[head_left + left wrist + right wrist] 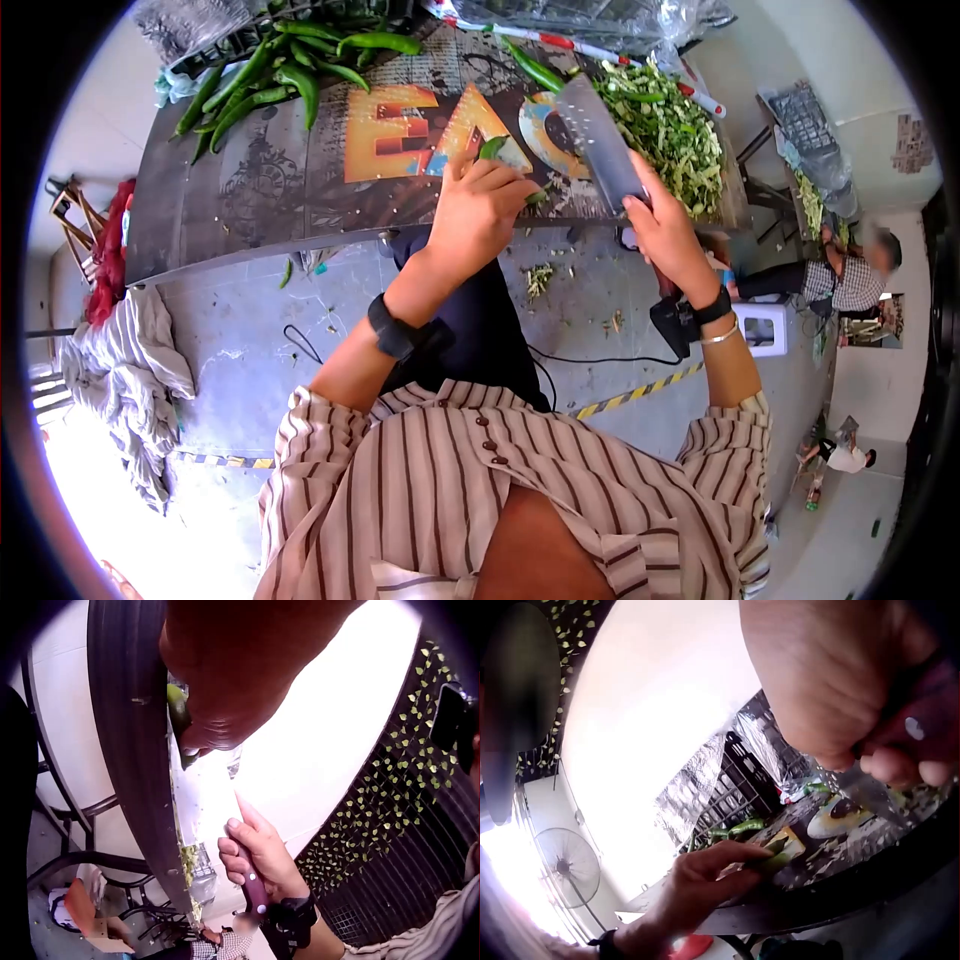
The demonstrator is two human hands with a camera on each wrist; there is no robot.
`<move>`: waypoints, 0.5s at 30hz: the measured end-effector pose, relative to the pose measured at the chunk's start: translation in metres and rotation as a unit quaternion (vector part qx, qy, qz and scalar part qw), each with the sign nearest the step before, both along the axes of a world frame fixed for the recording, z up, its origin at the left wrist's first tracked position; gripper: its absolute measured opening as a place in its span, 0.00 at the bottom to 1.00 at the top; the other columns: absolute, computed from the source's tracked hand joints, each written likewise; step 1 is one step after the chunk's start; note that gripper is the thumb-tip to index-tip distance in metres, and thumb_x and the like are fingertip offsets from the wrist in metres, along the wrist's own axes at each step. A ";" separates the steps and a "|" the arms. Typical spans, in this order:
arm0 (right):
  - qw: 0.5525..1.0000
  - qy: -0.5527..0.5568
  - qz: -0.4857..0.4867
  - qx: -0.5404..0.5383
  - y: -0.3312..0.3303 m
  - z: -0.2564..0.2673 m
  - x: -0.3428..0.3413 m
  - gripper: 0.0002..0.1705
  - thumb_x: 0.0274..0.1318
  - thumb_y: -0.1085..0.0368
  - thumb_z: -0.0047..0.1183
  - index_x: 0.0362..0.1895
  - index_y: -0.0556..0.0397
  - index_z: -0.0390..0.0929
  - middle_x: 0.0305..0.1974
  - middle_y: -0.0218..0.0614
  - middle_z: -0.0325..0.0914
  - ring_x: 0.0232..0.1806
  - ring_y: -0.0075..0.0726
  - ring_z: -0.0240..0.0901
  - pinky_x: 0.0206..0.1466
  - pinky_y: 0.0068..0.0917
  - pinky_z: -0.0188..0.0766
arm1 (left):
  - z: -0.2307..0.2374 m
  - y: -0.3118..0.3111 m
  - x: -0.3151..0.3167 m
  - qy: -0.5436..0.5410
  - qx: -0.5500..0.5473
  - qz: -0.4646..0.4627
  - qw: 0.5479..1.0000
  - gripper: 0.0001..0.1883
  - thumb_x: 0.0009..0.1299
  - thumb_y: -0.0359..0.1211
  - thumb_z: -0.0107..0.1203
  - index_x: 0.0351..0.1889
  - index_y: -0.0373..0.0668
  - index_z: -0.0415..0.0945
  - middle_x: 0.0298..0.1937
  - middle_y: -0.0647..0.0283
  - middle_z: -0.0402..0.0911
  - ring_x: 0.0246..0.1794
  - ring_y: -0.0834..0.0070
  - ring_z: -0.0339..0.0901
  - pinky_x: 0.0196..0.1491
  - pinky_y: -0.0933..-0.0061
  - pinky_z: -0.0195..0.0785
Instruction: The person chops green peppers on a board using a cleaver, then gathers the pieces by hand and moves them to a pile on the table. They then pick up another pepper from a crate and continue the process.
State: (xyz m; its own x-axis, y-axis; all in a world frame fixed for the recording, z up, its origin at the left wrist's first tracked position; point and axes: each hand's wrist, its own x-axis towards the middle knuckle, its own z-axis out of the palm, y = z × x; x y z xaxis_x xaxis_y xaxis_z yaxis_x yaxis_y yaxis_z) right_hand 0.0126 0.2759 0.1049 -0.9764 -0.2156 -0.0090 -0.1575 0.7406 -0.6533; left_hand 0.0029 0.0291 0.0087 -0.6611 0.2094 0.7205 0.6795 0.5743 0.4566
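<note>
In the head view the left hand pinches a green pepper near the table's front edge. The right hand grips a wide-bladed knife, its blade tilted up and left beside a heap of chopped green pepper. In the left wrist view the right hand is round the knife's dark red handle, and the pepper shows under the left hand. The right wrist view has the left fingers and thumb on the pepper, apart from the blade.
Whole green peppers lie at the table's back left, by a black crate. Another pepper lies behind the blade. A red and white strip runs along the back. A person sits far right.
</note>
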 end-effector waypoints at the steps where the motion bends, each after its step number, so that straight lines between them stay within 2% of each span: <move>1: 0.994 -0.072 -0.047 -0.060 0.000 0.010 0.005 0.34 0.68 0.67 0.46 0.76 0.45 0.54 0.28 0.31 0.73 0.18 0.22 0.65 0.22 0.25 0.66 | 0.004 -0.008 0.003 -0.004 0.030 -0.014 0.999 0.13 0.56 0.24 0.63 0.40 0.45 0.83 0.39 0.66 0.82 0.45 0.65 0.77 0.55 0.64 0.67; 2: 0.995 -0.073 -0.045 -0.060 -0.002 0.013 0.005 0.34 0.68 0.67 0.46 0.76 0.45 0.54 0.28 0.31 0.73 0.18 0.22 0.65 0.22 0.25 0.66 | 0.005 -0.014 0.003 -0.005 0.031 -0.011 0.999 0.13 0.56 0.24 0.63 0.40 0.45 0.83 0.39 0.66 0.82 0.45 0.65 0.77 0.55 0.64 0.67; 4: 0.988 -0.017 -0.050 -0.145 -0.004 0.015 0.008 0.34 0.68 0.68 0.45 0.77 0.43 0.54 0.25 0.25 0.66 0.16 0.15 0.59 0.18 0.20 0.60 | 0.004 -0.025 0.005 -0.052 0.043 -0.035 0.997 0.13 0.57 0.22 0.62 0.40 0.43 0.83 0.41 0.62 0.82 0.45 0.61 0.78 0.50 0.64 0.71; 6: 0.987 -0.020 -0.053 -0.150 -0.012 0.016 0.011 0.34 0.68 0.68 0.45 0.77 0.42 0.54 0.23 0.24 0.65 0.16 0.16 0.59 0.18 0.21 0.60 | 0.004 -0.031 0.009 -0.046 0.037 -0.040 0.997 0.12 0.58 0.21 0.61 0.40 0.42 0.82 0.41 0.61 0.82 0.45 0.59 0.78 0.48 0.62 0.73; 8: 0.992 -0.048 -0.015 -0.114 -0.017 0.014 0.011 0.35 0.68 0.68 0.46 0.77 0.44 0.54 0.23 0.24 0.65 0.16 0.15 0.58 0.17 0.20 0.60 | 0.002 -0.032 0.009 -0.036 0.034 -0.045 0.998 0.12 0.58 0.22 0.62 0.40 0.42 0.83 0.41 0.60 0.82 0.45 0.59 0.79 0.48 0.63 0.73; 9: 0.993 -0.081 -0.012 -0.090 -0.024 0.019 0.013 0.35 0.67 0.68 0.47 0.76 0.48 0.54 0.26 0.30 0.69 0.20 0.19 0.65 0.23 0.23 0.66 | 0.001 -0.032 0.009 -0.035 0.034 -0.043 0.998 0.12 0.58 0.22 0.62 0.40 0.42 0.83 0.41 0.60 0.82 0.45 0.59 0.79 0.48 0.63 0.73; 10: 0.993 -0.081 -0.010 -0.089 -0.029 0.016 0.012 0.35 0.67 0.68 0.47 0.76 0.48 0.54 0.26 0.30 0.69 0.20 0.19 0.65 0.23 0.23 0.66 | 0.001 -0.030 0.010 -0.033 0.030 -0.046 0.998 0.12 0.58 0.22 0.62 0.40 0.42 0.83 0.41 0.60 0.82 0.44 0.59 0.79 0.47 0.63 0.73; 12: 0.997 -0.009 0.058 -0.040 -0.038 0.008 0.012 0.34 0.66 0.69 0.49 0.75 0.51 0.55 0.32 0.40 0.77 0.25 0.30 0.72 0.33 0.28 0.72 | 0.001 -0.028 0.011 -0.033 0.027 -0.049 0.998 0.12 0.58 0.23 0.62 0.40 0.42 0.83 0.41 0.60 0.82 0.44 0.59 0.80 0.47 0.63 0.74; 13: 0.996 0.011 0.078 -0.044 -0.042 0.006 0.011 0.33 0.65 0.69 0.49 0.73 0.53 0.56 0.39 0.51 0.80 0.31 0.40 0.76 0.40 0.33 0.72 | 0.001 -0.027 0.012 -0.029 0.024 -0.044 0.998 0.11 0.58 0.23 0.62 0.40 0.42 0.83 0.40 0.60 0.82 0.43 0.60 0.80 0.46 0.63 0.74; 15: 0.996 0.007 0.082 -0.037 -0.053 0.008 0.010 0.33 0.65 0.69 0.49 0.73 0.53 0.57 0.40 0.54 0.80 0.30 0.42 0.76 0.40 0.34 0.72 | 0.002 -0.026 0.012 -0.024 0.020 -0.040 0.999 0.11 0.58 0.23 0.62 0.39 0.42 0.83 0.40 0.60 0.82 0.42 0.60 0.80 0.46 0.63 0.74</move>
